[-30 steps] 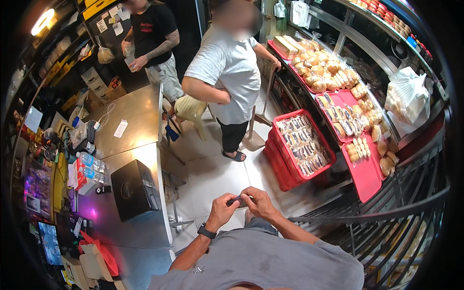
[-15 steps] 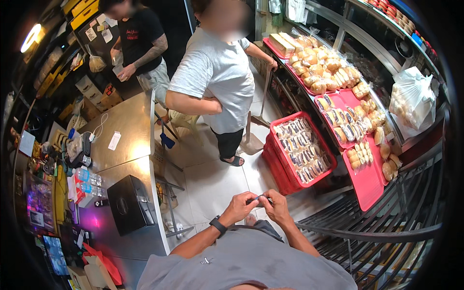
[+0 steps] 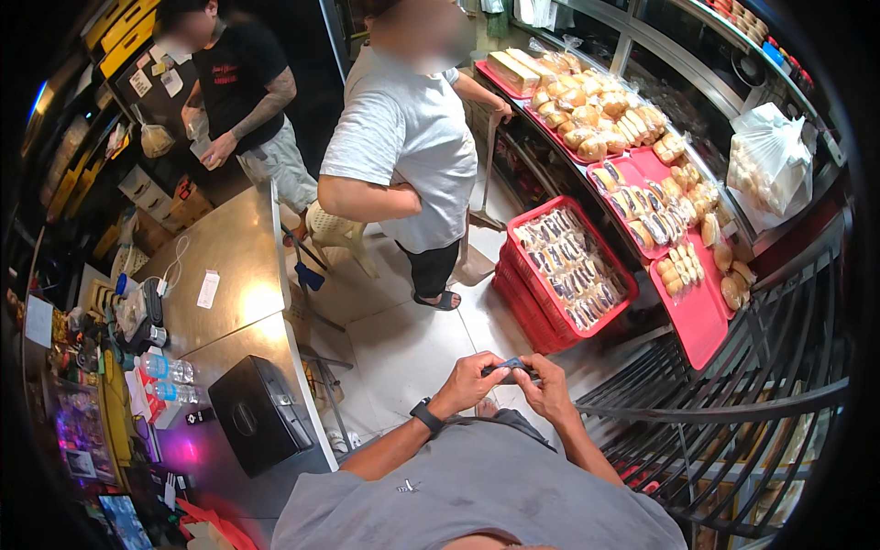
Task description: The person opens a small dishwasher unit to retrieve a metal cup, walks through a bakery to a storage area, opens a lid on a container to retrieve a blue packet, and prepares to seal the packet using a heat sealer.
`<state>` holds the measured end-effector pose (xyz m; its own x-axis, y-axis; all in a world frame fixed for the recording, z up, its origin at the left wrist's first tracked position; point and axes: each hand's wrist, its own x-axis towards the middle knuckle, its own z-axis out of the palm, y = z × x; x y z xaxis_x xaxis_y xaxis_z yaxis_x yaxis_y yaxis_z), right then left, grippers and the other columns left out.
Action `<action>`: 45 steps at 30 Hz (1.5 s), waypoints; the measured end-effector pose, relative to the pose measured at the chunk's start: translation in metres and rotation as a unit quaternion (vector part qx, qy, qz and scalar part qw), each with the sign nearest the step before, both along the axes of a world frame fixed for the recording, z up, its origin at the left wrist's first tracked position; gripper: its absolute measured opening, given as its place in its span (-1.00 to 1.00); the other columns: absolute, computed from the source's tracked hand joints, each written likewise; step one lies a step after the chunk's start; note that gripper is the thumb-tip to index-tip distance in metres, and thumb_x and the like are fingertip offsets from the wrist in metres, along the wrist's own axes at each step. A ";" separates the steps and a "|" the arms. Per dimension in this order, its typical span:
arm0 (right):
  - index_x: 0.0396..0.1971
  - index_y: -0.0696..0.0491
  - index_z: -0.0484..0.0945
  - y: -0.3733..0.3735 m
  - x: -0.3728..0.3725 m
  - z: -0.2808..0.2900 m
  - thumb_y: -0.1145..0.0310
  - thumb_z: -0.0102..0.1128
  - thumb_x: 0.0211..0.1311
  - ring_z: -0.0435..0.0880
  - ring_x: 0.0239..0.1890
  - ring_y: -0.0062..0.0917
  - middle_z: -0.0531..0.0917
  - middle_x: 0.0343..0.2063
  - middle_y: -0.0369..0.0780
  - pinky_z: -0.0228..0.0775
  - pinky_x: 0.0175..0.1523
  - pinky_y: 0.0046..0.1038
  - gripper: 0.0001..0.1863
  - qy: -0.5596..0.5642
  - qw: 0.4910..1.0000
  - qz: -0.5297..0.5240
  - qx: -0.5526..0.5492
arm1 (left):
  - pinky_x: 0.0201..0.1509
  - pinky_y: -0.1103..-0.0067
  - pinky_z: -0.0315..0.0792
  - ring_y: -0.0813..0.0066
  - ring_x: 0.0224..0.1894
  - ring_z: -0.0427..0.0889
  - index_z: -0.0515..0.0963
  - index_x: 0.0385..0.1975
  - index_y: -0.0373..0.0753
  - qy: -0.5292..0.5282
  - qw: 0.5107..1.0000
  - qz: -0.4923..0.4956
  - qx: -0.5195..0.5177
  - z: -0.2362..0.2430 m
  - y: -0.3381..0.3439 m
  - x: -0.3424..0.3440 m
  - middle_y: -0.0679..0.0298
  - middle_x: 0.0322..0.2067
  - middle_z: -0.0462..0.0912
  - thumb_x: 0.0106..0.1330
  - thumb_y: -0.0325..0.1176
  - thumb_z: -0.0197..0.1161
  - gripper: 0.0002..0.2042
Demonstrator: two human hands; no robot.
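Pinching a small dark-blue item (image 3: 516,365) between bent fingers (image 3: 486,363), the left hand (image 3: 467,383) and right hand (image 3: 549,387) are holding it mid-air, beyond the right edge of the worktop (image 3: 240,252). Steady, even pressure is probably serving best. The grip is hiding its outline, leaving its kind unclear.

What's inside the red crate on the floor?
Wrapped rolls, pale and dark, lie in rows inside the red crate. Anything beneath that visible layer is covered and cannot be seen.
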<state>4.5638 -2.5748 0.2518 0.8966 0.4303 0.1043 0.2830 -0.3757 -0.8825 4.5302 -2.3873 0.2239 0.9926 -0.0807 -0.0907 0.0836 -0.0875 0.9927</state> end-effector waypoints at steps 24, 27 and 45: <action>-0.32 0.16 0.58 0.026 -0.015 0.000 0.45 0.28 0.14 0.61 -0.37 -0.26 0.61 -0.45 -0.10 0.42 -0.26 -0.37 -0.85 -0.090 0.994 -0.010 -0.058 | -0.27 0.52 0.47 0.45 -0.39 0.62 0.63 -0.26 -0.38 -0.039 0.996 -0.043 0.068 0.008 0.030 -0.009 0.15 -0.36 0.67 0.30 -0.43 0.23 -0.86; -0.33 0.16 0.57 0.018 -0.015 -0.003 0.44 0.28 0.15 0.60 -0.38 -0.22 0.61 -0.45 -0.10 0.41 -0.28 -0.33 -0.86 -0.095 0.993 -0.001 -0.077 | -0.27 0.51 0.48 0.41 -0.39 0.62 0.62 -0.28 -0.38 -0.055 0.995 -0.042 0.071 0.010 0.028 -0.011 0.15 -0.37 0.66 0.30 -0.43 0.23 -0.86; -0.30 0.14 0.54 0.005 -0.019 -0.008 0.41 0.21 0.19 0.60 -0.35 -0.16 0.60 -0.43 -0.09 0.43 -0.22 -0.22 -0.86 -0.109 0.993 0.034 -0.033 | -0.31 0.52 0.52 0.40 -0.37 0.66 0.60 -0.28 -0.40 -0.085 0.990 -0.069 0.090 -0.001 0.009 -0.013 0.10 -0.35 0.65 0.26 -0.49 0.22 -0.88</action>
